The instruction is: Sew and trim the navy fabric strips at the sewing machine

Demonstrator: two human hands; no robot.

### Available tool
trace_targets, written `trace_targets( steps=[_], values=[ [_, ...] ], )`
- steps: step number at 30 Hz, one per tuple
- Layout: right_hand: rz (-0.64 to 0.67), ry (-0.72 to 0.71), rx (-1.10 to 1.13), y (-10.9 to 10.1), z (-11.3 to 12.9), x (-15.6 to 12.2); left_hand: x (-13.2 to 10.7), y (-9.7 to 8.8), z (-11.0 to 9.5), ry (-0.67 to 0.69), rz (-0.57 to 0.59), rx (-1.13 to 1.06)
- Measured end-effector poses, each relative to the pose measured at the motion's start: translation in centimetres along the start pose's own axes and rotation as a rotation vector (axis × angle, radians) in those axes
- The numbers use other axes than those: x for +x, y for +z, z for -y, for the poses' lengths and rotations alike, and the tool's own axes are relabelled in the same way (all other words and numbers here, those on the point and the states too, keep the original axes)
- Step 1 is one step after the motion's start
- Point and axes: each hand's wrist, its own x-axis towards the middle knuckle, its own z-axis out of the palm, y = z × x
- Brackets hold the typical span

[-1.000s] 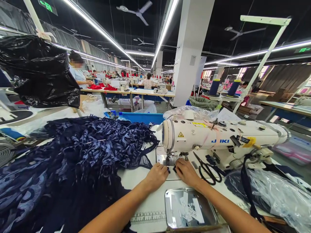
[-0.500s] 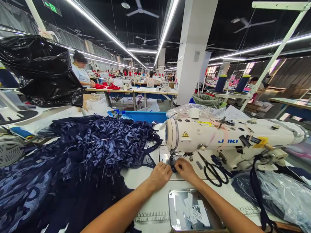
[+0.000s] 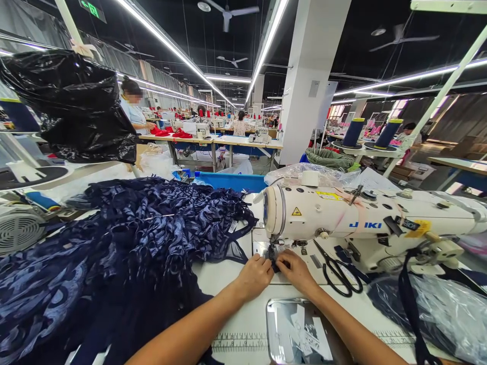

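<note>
At the needle of a white sewing machine [image 3: 327,210], my left hand [image 3: 255,276] and my right hand [image 3: 294,269] meet with fingers pinched. Between them a small piece of dark navy fabric [image 3: 274,266] shows under the presser foot [image 3: 271,251]. Both hands close on its edges, though the fingertips partly hide it. To the left of my hands spreads a large heap of navy patterned lace garments [image 3: 163,223]. Black-handled scissors [image 3: 342,276] lie just right of my right hand. Below my wrists sits a metal tray [image 3: 271,324] holding white paper labels [image 3: 310,337].
A printed ruler [image 3: 239,342] runs along the table's near edge. Clear plastic packaging [image 3: 441,304] and a hanging dark strap [image 3: 411,309] are at right. A black plastic bag [image 3: 83,111] hangs at left. Navy thread cones [image 3: 353,133] stand behind the machine. Other people sit farther back.
The view has shifted slightly, so the whole scene sits a little farther right. My hands stay at the needle, still pinching the dark fabric.
</note>
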Motion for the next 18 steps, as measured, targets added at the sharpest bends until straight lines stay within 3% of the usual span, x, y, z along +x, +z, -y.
trace_targets(
  steps=[5, 10, 14, 18],
  values=[
    [0.025, -0.087, -0.105, -0.5, 0.3, -1.1, 0.1, 0.1, 0.0, -0.006, 0.037, -0.023],
    [0.061, -0.191, -0.360, -0.2, 1.5, -2.1, 0.4, 0.0, -0.2, -0.026, 0.070, -0.059],
    [0.107, -0.297, -0.540, 0.3, 2.2, -2.2, -0.2, -1.1, 0.2, -0.092, 0.082, -0.069],
    [0.145, -0.443, -0.620, -0.2, 1.7, -1.9, -2.0, -2.6, 1.9, -0.215, 0.082, -0.025]
  ],
)
